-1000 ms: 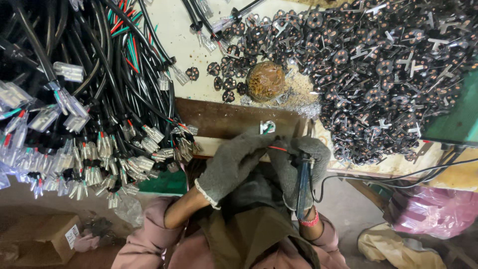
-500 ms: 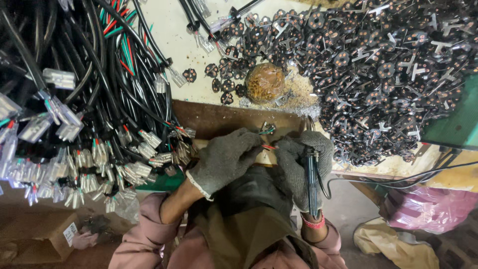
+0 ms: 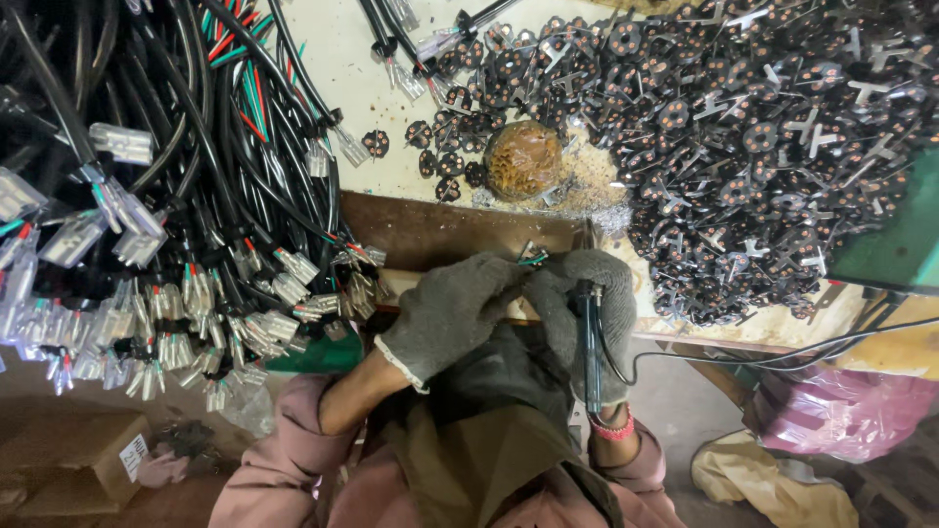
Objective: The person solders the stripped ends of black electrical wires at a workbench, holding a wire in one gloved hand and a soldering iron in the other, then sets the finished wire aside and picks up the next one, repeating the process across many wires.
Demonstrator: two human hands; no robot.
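Nearest to me are my pink sleeves and the olive-brown apron [image 3: 489,469] over my lap, and just above them my two hands meet at the near edge of the worktop. My left hand [image 3: 455,313], in a grey knitted work glove, is curled shut with its fingertips pinching a small metal terminal piece with red and green wire ends [image 3: 533,256], which sits right at the front edge, above the dark brown wooden board [image 3: 440,230]. My right hand [image 3: 587,308], gloved the same way, is pressed against the left and wrapped tight around a slim dark soldering iron [image 3: 590,342], whose handle runs down along my wrist while its black cord [image 3: 773,357] trails off to the right. On that wrist I wear a red beaded bracelet [image 3: 613,428]. To the left, a thick bundle of black cables with clear plastic connectors [image 3: 156,215] hangs over the left side of the cream worktop [image 3: 342,68], its ends dangling past the near edge. Just beyond the board sits a round brown ball of brass cleaning wool [image 3: 523,159], ringed by crumbs. Further back and across the right side spreads a big heap of small black round plug inserts with metal prongs [image 3: 763,147], reaching to the far edge. Below the worktop at right lies a pink plastic bag [image 3: 841,411].
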